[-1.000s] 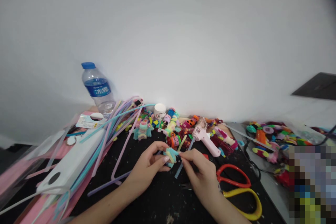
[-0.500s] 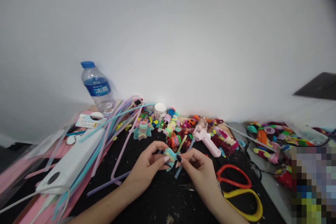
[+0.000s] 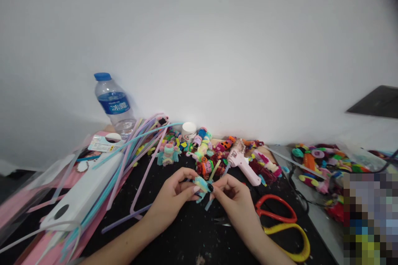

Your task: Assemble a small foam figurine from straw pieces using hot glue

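Over the black work surface, both my hands hold a small fuzzy pipe-cleaner figure [image 3: 201, 184], pale blue with yellow. My left hand [image 3: 177, 190] pinches its left side between thumb and fingers. From the other side, my right hand [image 3: 234, 198] grips it with thumb and forefinger, a dark nail against it. Light blue pipe-cleaner ends [image 3: 209, 204] stick out below. Under my right wrist lie scissors with a red and a yellow handle [image 3: 304, 242]; their blades are partly hidden. A finished-looking pink and blue pipe-cleaner figure [image 3: 168, 155] sits behind my left hand.
A pink glue gun [image 3: 245, 169] lies behind my right hand among colourful pipe-cleaner figures. Long pastel pipe cleaners [image 3: 137, 140] and a white power strip [image 3: 83, 192] lie left, near a water bottle [image 3: 113, 103]. A white jar [image 3: 189, 130] stands by the wall.
The view has shifted very slightly. My hands keep their hold on the small figure, which has turned a little between my fingers.
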Available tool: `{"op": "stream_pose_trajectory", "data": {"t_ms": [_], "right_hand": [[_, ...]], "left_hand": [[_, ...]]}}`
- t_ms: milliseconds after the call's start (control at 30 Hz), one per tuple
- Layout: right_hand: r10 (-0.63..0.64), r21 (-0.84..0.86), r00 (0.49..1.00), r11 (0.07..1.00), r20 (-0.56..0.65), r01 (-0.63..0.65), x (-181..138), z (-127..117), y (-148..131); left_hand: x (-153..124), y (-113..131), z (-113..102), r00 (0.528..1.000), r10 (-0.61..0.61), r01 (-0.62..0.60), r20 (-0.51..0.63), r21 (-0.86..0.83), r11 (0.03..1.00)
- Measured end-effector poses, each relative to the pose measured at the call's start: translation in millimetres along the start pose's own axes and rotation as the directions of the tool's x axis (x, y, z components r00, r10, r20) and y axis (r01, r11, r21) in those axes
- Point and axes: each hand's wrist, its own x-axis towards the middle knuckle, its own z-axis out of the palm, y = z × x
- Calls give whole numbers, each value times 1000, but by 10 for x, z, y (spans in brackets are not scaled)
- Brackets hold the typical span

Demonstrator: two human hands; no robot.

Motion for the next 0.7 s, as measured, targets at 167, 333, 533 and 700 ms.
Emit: {"op": "stream_pose_trajectory", "data": {"t_ms": [167,333,533,700], "right_hand": [[-269,-233,961,940,-59,249,-17,-51,28],[-512,-286,845,795,156,535,-7,-127,19],[-525,-293,814,761,247,579,26,-156,25],[-525,-314,810,747,263,586,23,-147,-5]], "left_hand": [[-8,10,-6,1000,-19,19,-8,-10,1000],[2,24,-4,998,-68,68,-4,-7,998],[19,13,-18,995,-97,97,7,-24,995],[6,35,-3,992,-123,123,-8,-29,992]]}}
